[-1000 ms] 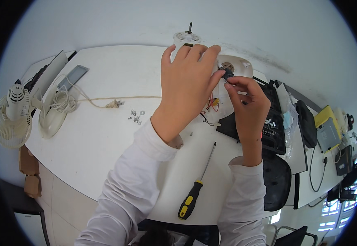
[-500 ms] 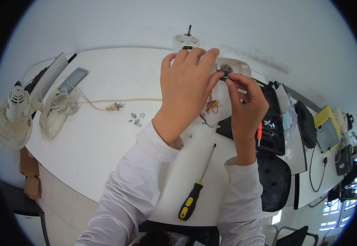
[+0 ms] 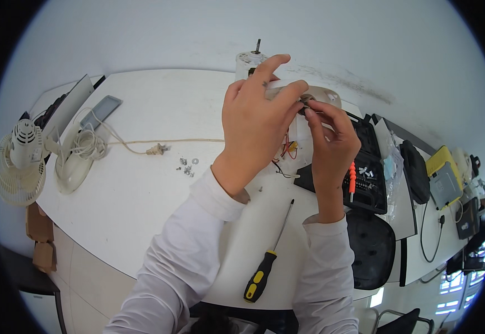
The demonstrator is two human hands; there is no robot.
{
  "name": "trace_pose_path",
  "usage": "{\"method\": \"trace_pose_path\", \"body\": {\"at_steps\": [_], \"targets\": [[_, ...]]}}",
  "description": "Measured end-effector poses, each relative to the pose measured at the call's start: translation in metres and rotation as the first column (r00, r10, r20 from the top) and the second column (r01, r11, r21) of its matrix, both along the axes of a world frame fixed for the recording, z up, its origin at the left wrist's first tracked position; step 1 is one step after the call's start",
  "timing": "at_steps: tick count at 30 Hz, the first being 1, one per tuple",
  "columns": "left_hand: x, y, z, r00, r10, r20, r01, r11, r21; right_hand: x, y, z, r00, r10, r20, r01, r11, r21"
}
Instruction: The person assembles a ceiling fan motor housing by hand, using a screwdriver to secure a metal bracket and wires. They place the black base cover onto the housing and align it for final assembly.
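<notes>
From my far post, I see the right hand (image 3: 334, 132) pinching a small dark part (image 3: 303, 110) near the cream base (image 3: 330, 97), probably for steadiness; the left hand (image 3: 258, 119) is half spread, its hold I cannot tell.

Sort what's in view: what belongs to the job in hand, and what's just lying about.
Likely part of the job:
small dark part, at the fingertips of the right hand
white motor unit with upright shaft
bundle of wires
loose screws
yellow-and-black screwdriver
open black tool case

Apparently just lying about:
grey flat device
brown cardboard boxes
yellow-and-grey flat object
</notes>
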State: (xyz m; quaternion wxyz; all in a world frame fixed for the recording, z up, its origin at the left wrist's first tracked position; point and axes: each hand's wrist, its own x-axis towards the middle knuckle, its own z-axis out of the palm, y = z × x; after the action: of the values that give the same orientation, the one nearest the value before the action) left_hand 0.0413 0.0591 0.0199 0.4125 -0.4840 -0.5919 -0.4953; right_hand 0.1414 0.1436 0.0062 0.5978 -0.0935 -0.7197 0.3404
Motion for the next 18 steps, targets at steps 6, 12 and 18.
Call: {"method": "trace_pose_path", "body": {"at_steps": [6, 12, 18], "targets": [[-0.0028, -0.0048, 0.0029, 0.997, -0.054, -0.050, 0.050, 0.995, -0.087, 0.0000, 0.0022, -0.0025, 0.999, -0.035, -0.003, 0.035, 0.999, 0.024], [0.0013, -0.0053, 0.0014, 1.000, 0.010, -0.026, -0.013, 0.995, -0.096, -0.0002, 0.0012, -0.0029, 0.999, -0.045, -0.001, 0.045, 0.996, 0.075], [0.0012, -0.0032, -0.0014, 0.999, 0.037, -0.025, -0.039, 0.995, -0.088, -0.0006, 0.0034, -0.0026, 0.997, -0.076, 0.024, 0.072, 0.987, 0.145]]}}
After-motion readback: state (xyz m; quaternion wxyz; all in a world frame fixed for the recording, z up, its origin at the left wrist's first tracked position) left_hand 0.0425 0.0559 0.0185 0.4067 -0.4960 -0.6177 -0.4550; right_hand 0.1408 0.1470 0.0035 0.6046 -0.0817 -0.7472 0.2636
